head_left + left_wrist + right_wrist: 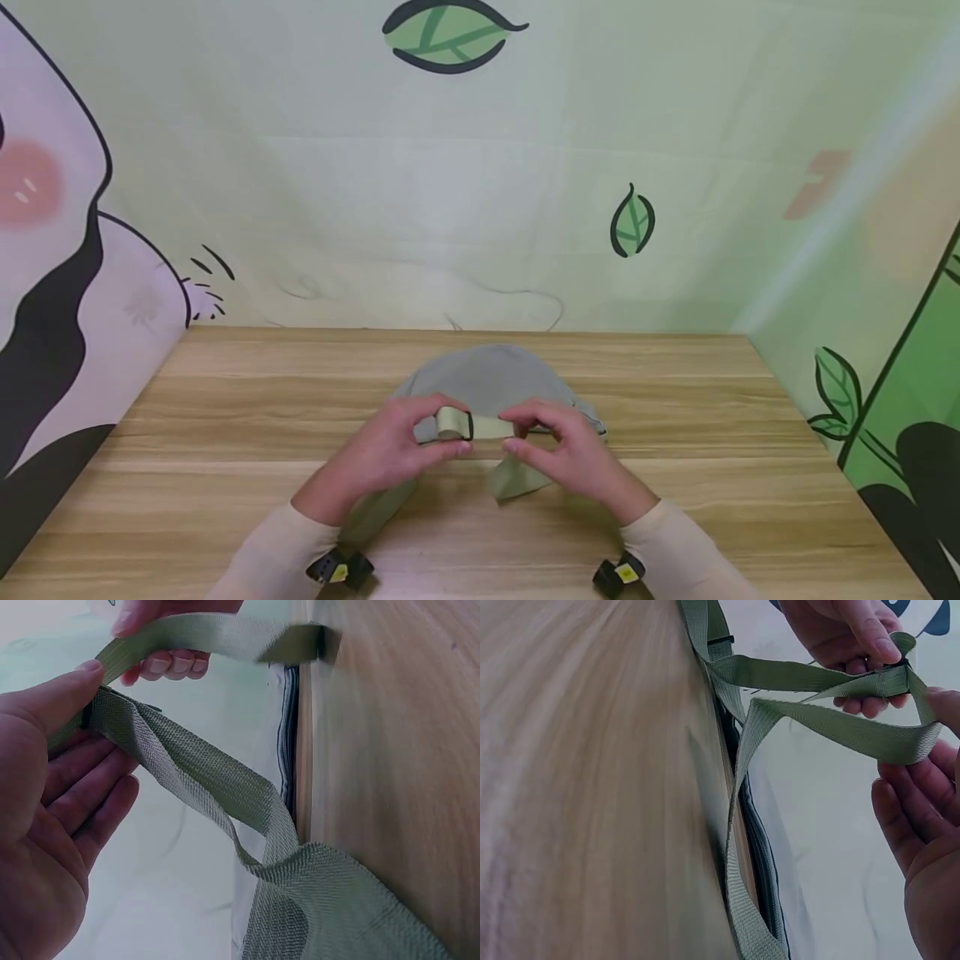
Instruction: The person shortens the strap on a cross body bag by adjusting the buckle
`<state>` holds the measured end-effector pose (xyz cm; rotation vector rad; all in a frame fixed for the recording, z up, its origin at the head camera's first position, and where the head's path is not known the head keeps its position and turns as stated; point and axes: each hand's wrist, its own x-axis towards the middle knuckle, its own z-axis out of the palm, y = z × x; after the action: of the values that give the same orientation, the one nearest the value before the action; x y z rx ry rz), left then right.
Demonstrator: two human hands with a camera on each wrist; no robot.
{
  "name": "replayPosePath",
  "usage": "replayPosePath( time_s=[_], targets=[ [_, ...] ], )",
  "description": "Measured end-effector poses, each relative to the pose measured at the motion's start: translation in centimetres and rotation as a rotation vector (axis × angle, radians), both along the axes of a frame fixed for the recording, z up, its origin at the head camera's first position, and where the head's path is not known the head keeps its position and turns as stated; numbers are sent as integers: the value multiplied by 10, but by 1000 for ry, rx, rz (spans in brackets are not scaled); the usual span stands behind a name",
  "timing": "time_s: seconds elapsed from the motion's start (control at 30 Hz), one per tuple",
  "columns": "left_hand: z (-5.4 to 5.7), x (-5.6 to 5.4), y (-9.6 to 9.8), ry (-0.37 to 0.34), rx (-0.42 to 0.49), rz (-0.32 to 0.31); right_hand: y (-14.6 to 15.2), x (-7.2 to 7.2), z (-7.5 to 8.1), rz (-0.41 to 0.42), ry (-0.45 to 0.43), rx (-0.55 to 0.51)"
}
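A grey bag (487,375) with a dark zipper (287,742) lies on the table, beyond both hands. Its green webbing strap (491,427) is lifted and stretched between them. Thumb and fingers of my left hand (382,437) pinch the strap at a black slide buckle (470,426), where the webbing makes a small loop. To the right, my right hand (573,446) pinches the strap between thumb and fingertips; in the right wrist view the webbing bends round at that thumb. More webbing (217,787) hangs twisted below the left hand, and a strap end (517,477) droops under the right.
The wood-grain table (262,392) reaches back to a printed cloth backdrop (337,183) with leaf drawings. Side panels of the same cloth rise at left and right. Each wrist carries a small black camera (341,569).
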<state>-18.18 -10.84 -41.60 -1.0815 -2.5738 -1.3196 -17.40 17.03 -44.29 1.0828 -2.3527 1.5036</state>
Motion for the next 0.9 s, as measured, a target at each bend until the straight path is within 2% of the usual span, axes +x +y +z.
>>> replayPosePath(
  time_s=[0.2,0.37,0.63,0.9],
  targets=[
    [0,-1,-1,-57,32,36,1,0,-1,24,5,-68],
    [-1,-1,0,-51,46,26,0,-1,-1,33,-4,-109],
    [-3,-2,3,-27,52,0,-3,-1,0,19,0,-84],
    [-5,-3,5,-34,54,-13,-11,-3,1,36,85,-49]
  ],
)
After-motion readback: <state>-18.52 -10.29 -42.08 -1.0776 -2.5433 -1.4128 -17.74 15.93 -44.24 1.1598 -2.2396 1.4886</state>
